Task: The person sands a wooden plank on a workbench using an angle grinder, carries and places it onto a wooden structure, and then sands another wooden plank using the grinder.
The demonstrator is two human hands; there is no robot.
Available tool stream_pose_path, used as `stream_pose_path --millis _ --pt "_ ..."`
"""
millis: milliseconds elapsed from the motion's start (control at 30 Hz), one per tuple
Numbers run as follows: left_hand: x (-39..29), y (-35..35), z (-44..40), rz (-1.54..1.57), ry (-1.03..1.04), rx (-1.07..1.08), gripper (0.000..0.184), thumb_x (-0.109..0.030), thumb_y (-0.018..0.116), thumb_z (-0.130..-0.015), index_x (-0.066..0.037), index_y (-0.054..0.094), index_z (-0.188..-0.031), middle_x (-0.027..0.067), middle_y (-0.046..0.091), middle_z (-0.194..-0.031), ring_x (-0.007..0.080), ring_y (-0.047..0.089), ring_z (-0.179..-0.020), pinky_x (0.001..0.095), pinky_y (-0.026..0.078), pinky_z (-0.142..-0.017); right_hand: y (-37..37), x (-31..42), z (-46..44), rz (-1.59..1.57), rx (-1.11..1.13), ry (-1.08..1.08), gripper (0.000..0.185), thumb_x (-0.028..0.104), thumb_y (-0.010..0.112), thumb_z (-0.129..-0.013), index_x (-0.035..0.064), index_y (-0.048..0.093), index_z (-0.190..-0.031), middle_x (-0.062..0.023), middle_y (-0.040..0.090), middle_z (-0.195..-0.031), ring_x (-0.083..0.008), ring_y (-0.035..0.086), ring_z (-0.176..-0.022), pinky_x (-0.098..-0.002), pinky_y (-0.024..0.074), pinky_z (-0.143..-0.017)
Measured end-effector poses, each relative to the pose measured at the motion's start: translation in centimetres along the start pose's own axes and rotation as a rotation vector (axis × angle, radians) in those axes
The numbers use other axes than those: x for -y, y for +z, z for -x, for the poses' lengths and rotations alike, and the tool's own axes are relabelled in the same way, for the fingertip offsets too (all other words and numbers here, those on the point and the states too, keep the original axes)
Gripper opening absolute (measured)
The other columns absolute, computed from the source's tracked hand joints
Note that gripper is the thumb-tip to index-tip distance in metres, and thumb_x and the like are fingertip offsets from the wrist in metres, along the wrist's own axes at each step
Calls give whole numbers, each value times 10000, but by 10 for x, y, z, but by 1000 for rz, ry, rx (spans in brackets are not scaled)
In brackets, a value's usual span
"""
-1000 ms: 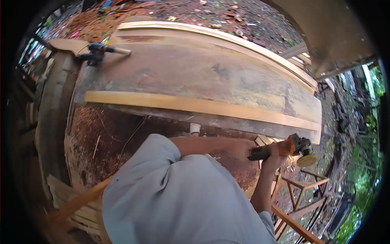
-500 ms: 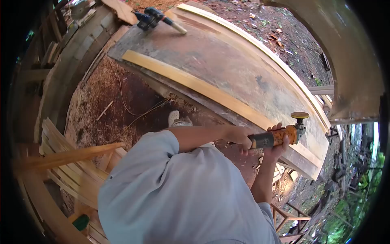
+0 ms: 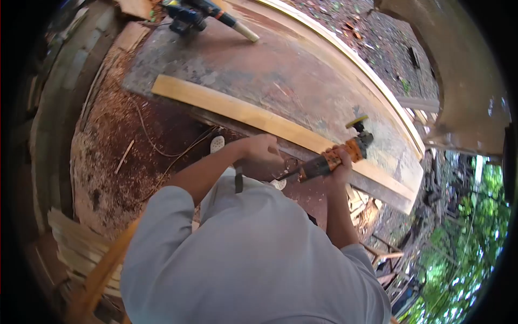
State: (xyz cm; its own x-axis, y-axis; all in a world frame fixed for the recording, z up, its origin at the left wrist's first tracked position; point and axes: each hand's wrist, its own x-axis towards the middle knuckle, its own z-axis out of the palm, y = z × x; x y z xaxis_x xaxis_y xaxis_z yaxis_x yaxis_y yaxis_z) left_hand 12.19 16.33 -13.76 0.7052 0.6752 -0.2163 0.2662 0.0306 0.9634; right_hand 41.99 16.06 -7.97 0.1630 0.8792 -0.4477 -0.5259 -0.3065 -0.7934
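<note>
My right hand [image 3: 341,163] is wrapped around the orange and black body of an angle grinder [image 3: 318,166]. A round yellow disc [image 3: 356,121] on its head points up and away from me, above the workbench. Off the grinder's rear end, to its left, is my left hand [image 3: 263,150]; its fingers look bent but are smeared by motion, so their grip is unclear. Beneath the grinder, a long pale wooden board [image 3: 243,112] lies along the near edge of the workbench [image 3: 226,67].
A black and orange power tool with a pale nozzle [image 3: 229,21] rests at the bench's far left. Another long wooden strip [image 3: 345,46] runs along the far edge. A cord [image 3: 154,141] crosses the sawdust-covered floor [image 3: 102,173]. Stacked wood strips [image 3: 81,243] lie at lower left.
My left hand has come off the grinder's rear and moved left. My right hand has brought the grinder left and slightly up in view, its disc now tilted. The view has shifted too.
</note>
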Motion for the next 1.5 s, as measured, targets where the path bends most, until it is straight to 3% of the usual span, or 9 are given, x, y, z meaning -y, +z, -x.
stream_pose_path --millis 267,367,467,633,733,1167,1233,1300,1500 --pt "-21 36 9 610 -117 103 150 -110 768 -877 26 776 -938 73 733 -789 108 669 -718 296 527 -672 57 -13 42 -95 -57 -221 236 96 670 -843 15 572 -1042 -114 649 -917 -254 682 -838 -416 586 -792" --pt "-25 32 -5 270 198 113 196 -166 779 -871 28 754 -891 109 732 -738 130 681 -688 322 527 -642 40 -8 51 -161 -84 -177 236 98 676 -840 8 572 -1032 -117 648 -904 -256 678 -828 -419 586 -787" --pt "-40 37 -16 125 26 173 266 -225 790 -853 37 747 -874 120 724 -701 204 697 -647 343 551 -671 26 -6 63 -199 -309 -144 211 105 630 -886 19 574 -1070 -127 645 -897 -289 666 -848 -448 583 -800" --pt "5 1 -27 -594 199 65 469 -332 843 -735 53 730 -977 258 569 -1422 407 521 -1319 480 410 -1126 -52 4 74 -72 -408 -276 197 86 638 -904 -4 597 -1076 -147 661 -858 -279 677 -787 -419 589 -765" --pt "71 -69 6 -871 282 -420 576 -250 898 -590 32 712 -1056 231 619 -1286 428 566 -1228 503 437 -1076 -85 25 97 37 -412 -364 182 95 653 -907 -12 614 -1049 -145 671 -885 -264 688 -773 -394 588 -713" --pt "46 -89 -22 -954 36 -481 431 -191 819 -761 66 666 -1071 251 635 -1248 433 603 -1162 482 477 -1037 -76 -23 36 702 -215 -82 316 166 810 -865 15 691 -1115 -4 684 -896 -92 626 -764 -280 511 -698" --pt "39 -64 -26 -630 223 -713 354 -226 786 -812 58 694 -1003 246 673 -1172 432 646 -1059 452 517 -973 -47 -35 22 748 -139 25 362 157 813 -862 3 669 -1155 -16 692 -949 -77 623 -823 -274 510 -740" --pt "-10 -47 -10 -314 -205 -488 395 -316 753 -882 55 696 -1005 232 709 -1086 409 695 -974 432 555 -875 -5 -46 16 762 -55 91 362 167 805 -869 -5 664 -1155 -24 696 -960 -95 631 -821 -286 520 -743" --pt "36 -27 21 516 -426 -297 655 -604 624 -980 29 676 -1142 132 725 -995 294 738 -895 396 587 -766 113 -110 -13 1008 176 110 455 311 755 -912 -37 626 -1176 -99 722 -953 -197 690 -818 -349 555 -747"
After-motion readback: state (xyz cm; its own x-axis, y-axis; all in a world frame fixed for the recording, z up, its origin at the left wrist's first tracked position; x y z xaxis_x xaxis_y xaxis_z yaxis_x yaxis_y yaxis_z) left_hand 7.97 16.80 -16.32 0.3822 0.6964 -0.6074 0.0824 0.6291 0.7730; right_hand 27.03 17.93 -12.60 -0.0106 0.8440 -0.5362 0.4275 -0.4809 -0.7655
